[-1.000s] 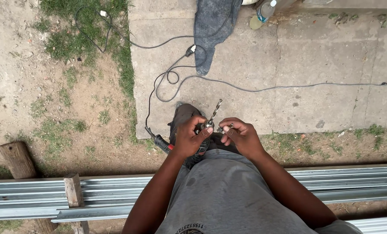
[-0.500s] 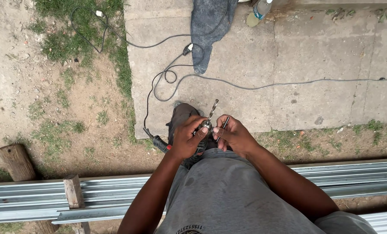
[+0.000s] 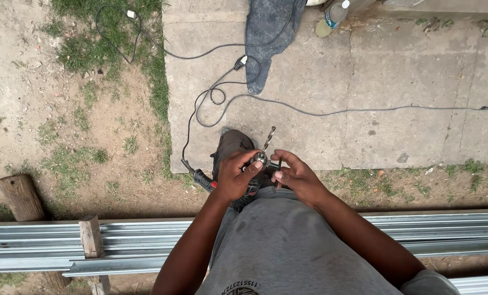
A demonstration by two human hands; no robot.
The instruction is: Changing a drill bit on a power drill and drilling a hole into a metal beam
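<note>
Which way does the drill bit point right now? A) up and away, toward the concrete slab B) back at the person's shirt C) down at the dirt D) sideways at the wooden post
A, the drill bit rises from between the left hand and right hand, angled out over the concrete slab.

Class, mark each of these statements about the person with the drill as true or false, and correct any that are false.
1. The left hand grips the corded drill. True.
2. The drill bit points down at the person's lap. False: it points up and away, over the concrete slab.
3. The right hand rests on the metal rails. False: it is at the drill's chuck.
4. A plastic bottle lies at the top of the slab. True.
5. The power cord runs across the concrete. True.
</note>
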